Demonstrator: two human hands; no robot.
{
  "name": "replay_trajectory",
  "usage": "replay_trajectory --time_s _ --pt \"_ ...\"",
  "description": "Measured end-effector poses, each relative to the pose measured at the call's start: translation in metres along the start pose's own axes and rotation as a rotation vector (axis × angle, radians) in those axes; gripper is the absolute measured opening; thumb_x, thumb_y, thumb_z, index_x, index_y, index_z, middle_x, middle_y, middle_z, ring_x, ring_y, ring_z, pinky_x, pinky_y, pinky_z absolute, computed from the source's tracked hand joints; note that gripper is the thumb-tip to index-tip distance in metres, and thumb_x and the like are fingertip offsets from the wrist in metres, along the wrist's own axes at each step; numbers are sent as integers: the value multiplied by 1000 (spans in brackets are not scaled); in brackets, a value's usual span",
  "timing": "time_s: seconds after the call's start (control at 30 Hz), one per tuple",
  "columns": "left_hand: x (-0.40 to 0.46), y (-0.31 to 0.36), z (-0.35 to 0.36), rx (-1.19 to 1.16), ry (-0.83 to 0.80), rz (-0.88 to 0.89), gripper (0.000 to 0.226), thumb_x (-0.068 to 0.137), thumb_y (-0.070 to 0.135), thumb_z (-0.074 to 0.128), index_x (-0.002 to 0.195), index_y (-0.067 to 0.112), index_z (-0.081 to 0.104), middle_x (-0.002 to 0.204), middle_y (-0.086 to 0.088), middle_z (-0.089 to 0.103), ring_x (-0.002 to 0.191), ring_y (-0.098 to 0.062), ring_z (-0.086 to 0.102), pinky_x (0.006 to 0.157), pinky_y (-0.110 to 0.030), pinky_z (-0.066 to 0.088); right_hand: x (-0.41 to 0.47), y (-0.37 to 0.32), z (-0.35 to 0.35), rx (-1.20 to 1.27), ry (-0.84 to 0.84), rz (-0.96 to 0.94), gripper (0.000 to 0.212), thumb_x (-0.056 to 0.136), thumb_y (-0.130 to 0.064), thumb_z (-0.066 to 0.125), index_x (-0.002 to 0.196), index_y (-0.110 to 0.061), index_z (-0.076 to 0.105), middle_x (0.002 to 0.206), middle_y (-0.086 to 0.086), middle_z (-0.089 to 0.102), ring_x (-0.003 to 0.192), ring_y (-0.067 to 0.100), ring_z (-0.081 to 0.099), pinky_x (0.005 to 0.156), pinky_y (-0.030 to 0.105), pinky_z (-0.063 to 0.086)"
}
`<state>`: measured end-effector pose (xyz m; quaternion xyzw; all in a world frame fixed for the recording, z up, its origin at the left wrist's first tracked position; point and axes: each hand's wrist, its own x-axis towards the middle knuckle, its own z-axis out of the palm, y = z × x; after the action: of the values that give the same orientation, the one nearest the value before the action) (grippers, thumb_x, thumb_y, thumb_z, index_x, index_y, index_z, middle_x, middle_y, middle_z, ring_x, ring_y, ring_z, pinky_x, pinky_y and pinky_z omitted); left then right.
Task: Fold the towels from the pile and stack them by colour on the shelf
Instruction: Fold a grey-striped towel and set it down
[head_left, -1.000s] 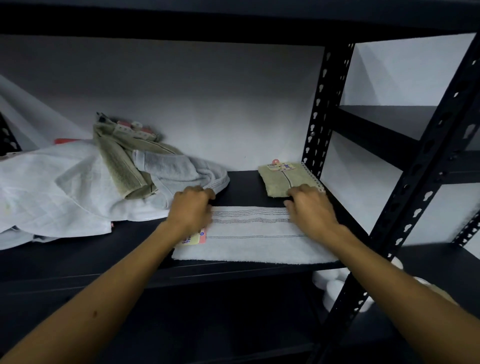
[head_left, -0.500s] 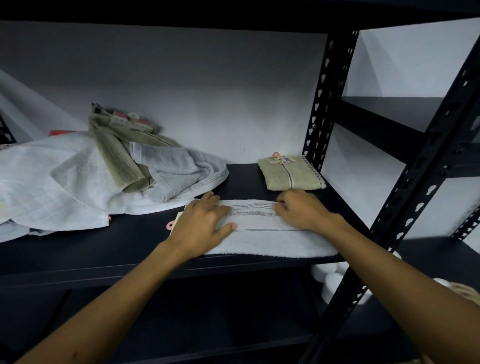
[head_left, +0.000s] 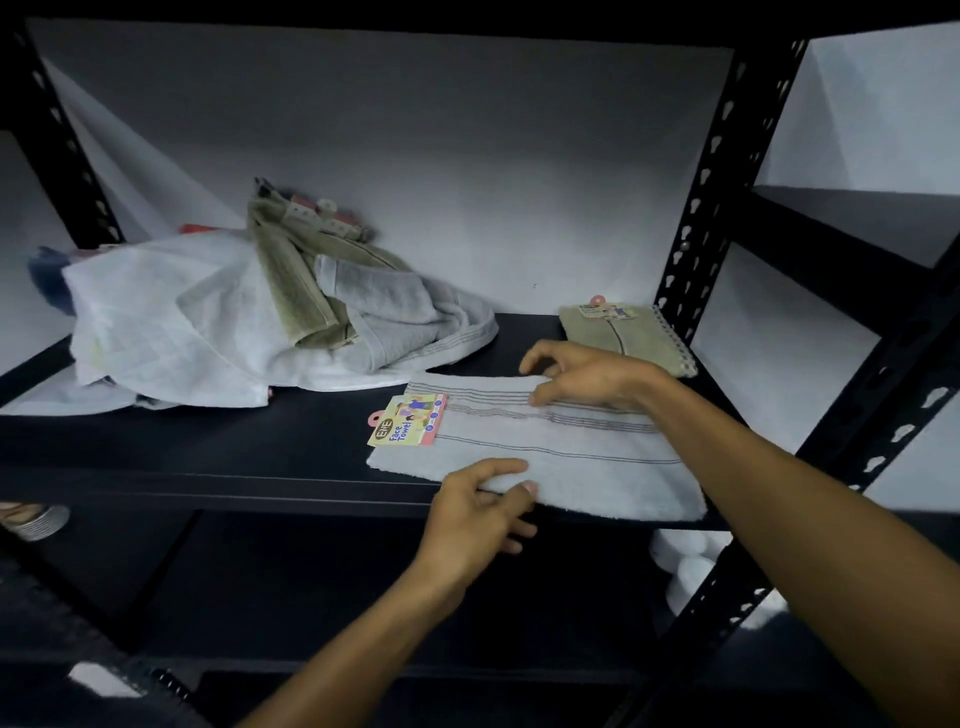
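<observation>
Black metal shelf (head_left: 218, 457) with perforated uprights stands against a pale wall (head_left: 467, 171), and everything sits on its middle board. Near the front edge lies a white towel (head_left: 566, 467), spread flat, with thin dark stripes across it and a card tag (head_left: 408, 420) reading "Face Towel" at its left end; its near edge overhangs the board a little. The left hand (head_left: 475, 525) pinches that near edge, thumb on top and fingers curled underneath. The right hand (head_left: 587, 376) rests on the far edge of the towel, fingers bent over the striped band and thumb tucked at the cloth; it seems to grip the edge, though the fold under the fingers is hard to make out. Just behind the right hand, at the back right corner beside the upright, lies a folded olive towel (head_left: 623, 335) with its own tag on top. To the left is the pile (head_left: 218, 322): loose white cloths, a grey one and an olive one draped over them, touching each other, with the pile's right hem close to the white towel's far left corner but apart from it. Below, on the lower level at right, white rounded things (head_left: 685, 566) show dimly; what they are I cannot tell
</observation>
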<state>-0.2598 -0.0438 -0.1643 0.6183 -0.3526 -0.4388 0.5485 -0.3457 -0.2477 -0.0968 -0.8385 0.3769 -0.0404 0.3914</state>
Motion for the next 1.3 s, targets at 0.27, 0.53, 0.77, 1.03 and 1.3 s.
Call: replay_trajectory --time_s 0.27,0.53,0.77,1.03,1.3 --pt "5 36 -22 52 268 240 14 84 11 72 75 20 75 55 15 60 50 1 50 54 -17 40 -27 1 -21 483 -68 -47 15 87 1 66 99 -7 71 98 10 69 94 21 65 87 31 55" --pt "30 117 -63 3 212 336 24 84 2 73 104 12 67 91 -3 72 76 -6 68 56 -11 49 -71 -33 -42 769 164 -168 27 84 4 67 109 -7 68 89 9 75 82 17 72 66 26 59" --pt "52 146 -71 266 155 380 34 76 -6 76 107 5 65 90 -7 71 82 -13 69 66 -13 55 -90 -47 -54 276 326 -192 25 78 -7 78 101 -4 70 89 12 76 86 21 73 79 30 56" --pt "87 165 -62 262 157 323 25 94 1 54 114 13 63 95 -8 57 79 -18 55 79 -35 53 -83 -62 -58 183 357 -123 26 83 -29 77 93 -5 72 85 14 70 71 15 60 67 26 52" --pt "113 165 -63 495 112 413 33 83 1 72 111 17 69 106 -8 66 99 -21 64 92 -32 54 -65 -58 -57 327 369 126 18 88 -28 71 97 -12 69 85 5 77 80 18 73 61 24 45"
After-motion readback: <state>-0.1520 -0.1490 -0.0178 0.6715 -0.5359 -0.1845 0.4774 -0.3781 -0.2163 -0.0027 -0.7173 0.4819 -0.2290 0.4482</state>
